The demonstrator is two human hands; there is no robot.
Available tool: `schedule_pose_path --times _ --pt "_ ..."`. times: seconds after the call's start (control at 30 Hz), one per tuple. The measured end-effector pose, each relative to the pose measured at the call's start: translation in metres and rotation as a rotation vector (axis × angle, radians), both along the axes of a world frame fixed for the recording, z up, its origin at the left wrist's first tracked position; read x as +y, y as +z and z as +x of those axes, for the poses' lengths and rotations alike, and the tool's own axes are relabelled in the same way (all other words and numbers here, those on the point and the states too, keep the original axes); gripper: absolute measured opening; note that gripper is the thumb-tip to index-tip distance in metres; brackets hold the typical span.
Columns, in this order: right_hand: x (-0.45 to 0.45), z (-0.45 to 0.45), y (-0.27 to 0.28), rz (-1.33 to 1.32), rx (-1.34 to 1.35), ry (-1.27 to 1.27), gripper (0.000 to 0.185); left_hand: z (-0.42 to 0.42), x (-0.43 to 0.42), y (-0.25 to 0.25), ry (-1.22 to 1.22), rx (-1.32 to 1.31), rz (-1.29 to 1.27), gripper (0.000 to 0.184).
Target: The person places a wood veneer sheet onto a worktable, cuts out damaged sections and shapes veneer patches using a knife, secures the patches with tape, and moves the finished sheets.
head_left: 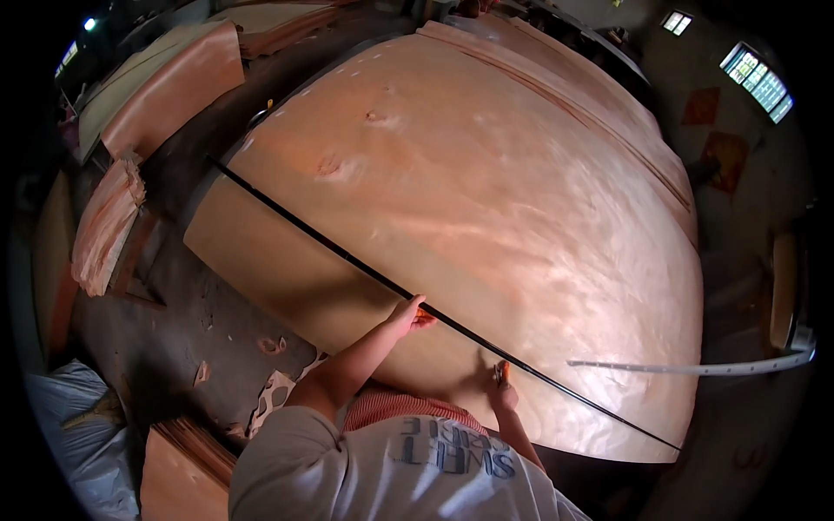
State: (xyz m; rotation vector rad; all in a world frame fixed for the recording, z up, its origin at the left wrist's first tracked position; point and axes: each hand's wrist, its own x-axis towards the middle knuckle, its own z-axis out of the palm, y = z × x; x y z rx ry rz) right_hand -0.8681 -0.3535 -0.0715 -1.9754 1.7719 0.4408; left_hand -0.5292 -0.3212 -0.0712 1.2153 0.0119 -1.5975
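Note:
A large, thin, reddish-tan wood veneer sheet (pixel 486 200) spreads out in front of me. Across it lies a long, narrow black strip (pixel 347 257), running diagonally from far left to near right. My left hand (pixel 410 318) is closed at the strip's near edge, thumb at the top, with reddish-orange showing at its fingers. Lower right, my right hand (pixel 504 396) is closed around a small tool (pixel 502 373) with an orange part, just on my side of the strip. The tool's exact kind is too small to make out.
A pale perforated strip (pixel 686 370) reaches over the sheet from the right. Stacked veneer (pixel 174 91) stands at the far left, with a ragged bundle (pixel 109 227) nearer. More sheets (pixel 178 478) and grey plastic (pixel 82 434) sit lower left. Scraps litter the dark floor (pixel 187 321).

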Motion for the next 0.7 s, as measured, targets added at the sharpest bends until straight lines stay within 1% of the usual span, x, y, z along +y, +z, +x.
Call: schedule_pose_path --times 0.03,0.1,0.17,0.27,0.3,0.33,0.4,0.47,0.5,0.53,0.6,0.63,0.67,0.7 --pt "0.01 0.003 0.002 -0.003 0.052 -0.033 0.035 0.001 0.0 -0.003 -0.017 0.008 0.006 0.036" --pt "0.033 -0.019 -0.011 0.027 0.09 0.007 0.034 0.001 -0.001 -0.013 -0.05 0.02 0.03 0.039" --pt "0.064 -0.03 -0.011 -0.042 0.016 0.004 0.039 0.005 -0.002 -0.018 -0.072 0.039 0.056 0.04" --pt "0.091 -0.014 0.002 -0.081 0.009 -0.074 0.034 0.019 -0.015 -0.025 -0.068 0.087 0.074 0.04" --pt "0.097 -0.017 -0.005 -0.115 -0.038 -0.068 0.034 0.018 -0.021 -0.029 -0.062 0.105 0.078 0.04" --pt "0.103 -0.02 -0.009 -0.097 -0.031 -0.103 0.035 0.014 -0.03 -0.038 -0.015 0.104 0.092 0.039" --pt "0.097 -0.008 -0.012 -0.052 -0.009 -0.155 0.039 0.028 -0.062 -0.046 -0.013 0.091 0.082 0.038" --pt "0.09 -0.003 -0.007 -0.059 -0.006 -0.154 0.038 0.038 -0.089 -0.039 -0.014 0.123 0.004 0.038" --pt "0.088 0.0 -0.004 -0.061 0.009 -0.149 0.038 0.039 -0.096 -0.03 0.055 0.17 0.04 0.037" --pt "0.088 0.002 -0.001 -0.063 0.021 -0.144 0.038 0.039 -0.1 -0.024 0.067 0.132 0.007 0.035" --pt "0.088 -0.003 -0.009 -0.075 0.027 -0.132 0.042 0.037 -0.095 -0.027 0.145 0.132 -0.055 0.029" --pt "0.086 -0.004 -0.014 -0.081 0.026 -0.121 0.044 0.037 -0.091 -0.04 0.113 0.074 -0.092 0.025" --pt "0.085 0.0 -0.017 -0.1 0.013 -0.122 0.045 0.037 -0.076 -0.028 0.118 0.05 -0.125 0.025" --pt "0.085 0.003 -0.018 -0.118 0.002 -0.126 0.047 0.04 -0.056 -0.018 0.075 0.04 -0.095 0.025"
